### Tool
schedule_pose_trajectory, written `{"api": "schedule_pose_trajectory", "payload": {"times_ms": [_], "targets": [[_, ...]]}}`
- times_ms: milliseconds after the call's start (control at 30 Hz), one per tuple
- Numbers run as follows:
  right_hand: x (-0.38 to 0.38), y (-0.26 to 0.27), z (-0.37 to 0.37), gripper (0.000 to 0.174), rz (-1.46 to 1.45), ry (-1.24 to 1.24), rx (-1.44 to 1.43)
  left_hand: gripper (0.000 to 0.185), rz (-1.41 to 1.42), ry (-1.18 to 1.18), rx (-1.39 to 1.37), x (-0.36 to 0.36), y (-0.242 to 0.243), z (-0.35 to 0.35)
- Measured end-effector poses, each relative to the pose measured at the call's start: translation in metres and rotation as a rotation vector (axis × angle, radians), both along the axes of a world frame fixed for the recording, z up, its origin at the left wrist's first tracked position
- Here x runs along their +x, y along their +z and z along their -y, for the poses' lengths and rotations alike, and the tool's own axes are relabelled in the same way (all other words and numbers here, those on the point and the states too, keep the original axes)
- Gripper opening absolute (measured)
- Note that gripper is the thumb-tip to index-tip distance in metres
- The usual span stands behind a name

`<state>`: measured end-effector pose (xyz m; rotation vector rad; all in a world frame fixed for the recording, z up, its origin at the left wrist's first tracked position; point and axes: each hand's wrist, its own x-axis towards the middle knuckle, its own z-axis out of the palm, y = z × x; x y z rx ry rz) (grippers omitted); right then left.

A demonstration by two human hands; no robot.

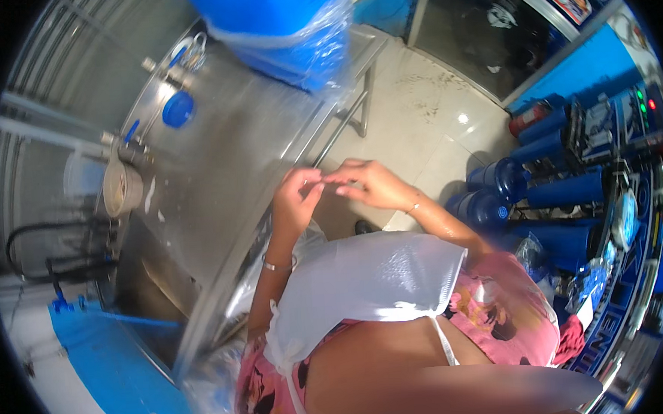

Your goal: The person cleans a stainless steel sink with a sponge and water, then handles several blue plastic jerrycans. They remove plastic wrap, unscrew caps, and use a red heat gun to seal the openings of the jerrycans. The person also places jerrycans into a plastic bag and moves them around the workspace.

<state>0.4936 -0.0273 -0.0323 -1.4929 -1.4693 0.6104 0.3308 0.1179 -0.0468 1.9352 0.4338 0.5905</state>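
Observation:
My left hand and my right hand meet at the fingertips in front of my white apron. The fingers of both are bent, and whether anything small is pinched between them cannot be made out. A ring shows on the left hand, and a wide bracelet circles that wrist. Around my right wrist runs a thin bracelet. Just left of my hands lies the edge of a stainless steel counter; neither hand plainly touches it.
A big blue container, partly wrapped in clear plastic, stands at the counter's far end. A blue cap and a beige dipper are near the wall taps. The sink is at left. Blue water bottles stand on the floor at right.

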Motion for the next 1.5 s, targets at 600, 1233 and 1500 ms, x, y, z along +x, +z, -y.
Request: {"api": "schedule_pose_trajectory", "payload": {"times_ms": [600, 1233, 1500], "targets": [[0.024, 0.004, 0.058, 0.028, 0.101, -0.111, -0.065, 0.013, 0.208, -0.007, -0.219, 0.027, -0.007, 0.036], [0.022, -0.009, 0.070, 0.026, 0.088, -0.076, -0.091, 0.013, 0.104, 0.011, -0.251, 0.022, -0.007, 0.049], [0.022, -0.015, 0.064, 0.026, 0.095, -0.092, -0.152, 0.011, 0.033, -0.056, -0.224, 0.025, -0.011, 0.038]]}}
